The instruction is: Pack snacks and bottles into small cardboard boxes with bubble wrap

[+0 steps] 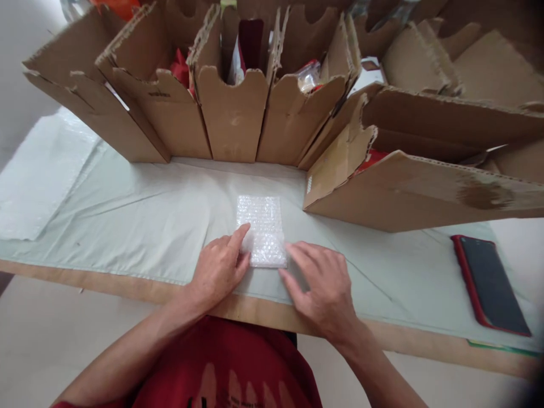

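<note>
Through the head camera I see a small flat piece of bubble wrap lying near the front edge of the cloth-covered bench, between my two hands. My left hand is spread, forefinger and thumb parted at the wrap's left edge, while my right hand, slightly blurred, has its thumb and fingers apart at the lower right corner, and I cannot tell whether it touches. Beyond stand cardboard bins; a red-cased phone lies well off to the right, and larger bubble-wrap sheets lie far left.
</note>
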### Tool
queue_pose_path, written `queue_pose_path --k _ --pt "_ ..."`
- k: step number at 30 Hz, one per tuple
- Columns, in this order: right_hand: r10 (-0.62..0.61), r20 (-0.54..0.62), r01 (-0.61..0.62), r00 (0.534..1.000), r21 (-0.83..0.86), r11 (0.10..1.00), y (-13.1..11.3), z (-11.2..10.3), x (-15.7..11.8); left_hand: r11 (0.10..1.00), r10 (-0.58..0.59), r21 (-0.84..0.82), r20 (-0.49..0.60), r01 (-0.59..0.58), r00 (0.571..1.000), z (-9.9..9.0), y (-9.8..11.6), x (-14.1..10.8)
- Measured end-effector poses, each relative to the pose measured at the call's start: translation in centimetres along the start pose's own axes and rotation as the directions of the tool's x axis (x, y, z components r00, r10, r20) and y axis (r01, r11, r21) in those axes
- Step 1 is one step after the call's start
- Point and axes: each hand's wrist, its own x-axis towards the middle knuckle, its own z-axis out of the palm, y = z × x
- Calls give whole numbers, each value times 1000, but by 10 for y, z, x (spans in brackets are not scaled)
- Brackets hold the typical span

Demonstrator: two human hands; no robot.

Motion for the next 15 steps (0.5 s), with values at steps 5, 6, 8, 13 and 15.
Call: queue_pose_path --k 5,6,8,13,15 --pt "-194 159 185 968 66 980 2 4 5 996 92 28 -136 -89 986 -13 5 -8" --pt "-193 141 179 971 107 978 3 5 8 990 137 9 -149 -138 979 -17 6 -12" --pt "-158 148 125 976 211 969 7 5 13 971 229 -46 -115 -235 967 -23 8 -18" --pt "46 263 -132 964 319 938 9 0 24 978 182 -87 -91 -190 979 -20 2 -16" --pt "66 116 -96 991 270 958 9 1 22 990 117 -72 -98 -124 988 -15 -2 -11"
